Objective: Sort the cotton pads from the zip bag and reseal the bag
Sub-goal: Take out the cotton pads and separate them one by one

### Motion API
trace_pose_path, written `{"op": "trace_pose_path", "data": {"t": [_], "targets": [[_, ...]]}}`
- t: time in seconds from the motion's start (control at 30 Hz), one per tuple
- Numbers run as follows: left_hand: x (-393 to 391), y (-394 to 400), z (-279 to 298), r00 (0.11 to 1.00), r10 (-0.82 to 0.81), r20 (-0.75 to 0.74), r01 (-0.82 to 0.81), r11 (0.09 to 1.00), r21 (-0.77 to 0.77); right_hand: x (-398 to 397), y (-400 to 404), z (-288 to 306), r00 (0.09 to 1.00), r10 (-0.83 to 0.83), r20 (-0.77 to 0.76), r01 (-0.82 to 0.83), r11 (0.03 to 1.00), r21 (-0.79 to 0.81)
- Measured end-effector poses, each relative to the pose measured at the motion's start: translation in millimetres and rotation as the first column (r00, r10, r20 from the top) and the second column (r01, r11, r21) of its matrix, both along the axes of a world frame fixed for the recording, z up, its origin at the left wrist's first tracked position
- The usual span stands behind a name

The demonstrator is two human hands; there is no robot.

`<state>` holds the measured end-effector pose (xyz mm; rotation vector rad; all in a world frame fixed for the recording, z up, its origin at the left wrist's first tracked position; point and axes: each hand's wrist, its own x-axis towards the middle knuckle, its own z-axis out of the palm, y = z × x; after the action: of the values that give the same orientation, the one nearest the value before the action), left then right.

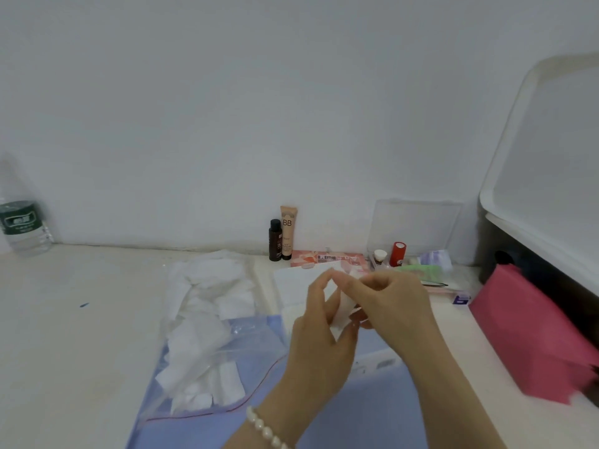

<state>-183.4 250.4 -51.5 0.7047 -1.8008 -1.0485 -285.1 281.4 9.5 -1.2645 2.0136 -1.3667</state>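
One pad (343, 311) held up between both hands, above the worktop (81, 335), right of the bag (207, 345). Left hand (319, 335) pinches its lower edge, right hand (393, 299) curls round the top, probably to peel or square it before stacking. Sorted pile (296, 281) lies flat just behind the hands, one stack, count unreadable. Bag lies open on a blue cloth (372, 400), mouth away, pads spilling out: too many and too jumbled to count. Two hands, one bag. Two bottles (281, 241) at the wall.
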Motion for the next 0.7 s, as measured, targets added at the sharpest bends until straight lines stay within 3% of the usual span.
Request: {"op": "trace_pose_path", "data": {"t": [0.2, 0.33, 0.43, 0.57, 0.7], "targets": [[10.2, -0.9, -1.3, 0.976, -0.214, 0.032, 0.208, 0.968, 0.139, -26.4, -9.4, -5.0, 0.997, -0.078, -0.005, 0.078, 0.995, 0.065], [43.8, -26.0, 8.2, 0.994, 0.049, 0.102, -0.051, 0.998, 0.023, -56.4, -19.0, -14.7, 0.978, -0.156, -0.135, 0.173, 0.977, 0.124], [74.6, -38.8, 8.6, 0.963, 0.203, 0.180, -0.206, 0.979, -0.001, -61.1, -28.3, -29.4, 0.955, -0.102, -0.277, 0.171, 0.956, 0.238], [96.9, -35.1, 10.4, 0.919, 0.276, 0.283, -0.274, 0.961, -0.045, -51.3, -41.1, -50.3, 0.906, -0.020, -0.423, 0.185, 0.917, 0.352], [111.1, -26.1, 16.6, 0.900, 0.303, 0.314, -0.288, 0.953, -0.094, -37.6, -48.6, -64.6, 0.900, -0.016, -0.436, 0.193, 0.910, 0.365]]}}
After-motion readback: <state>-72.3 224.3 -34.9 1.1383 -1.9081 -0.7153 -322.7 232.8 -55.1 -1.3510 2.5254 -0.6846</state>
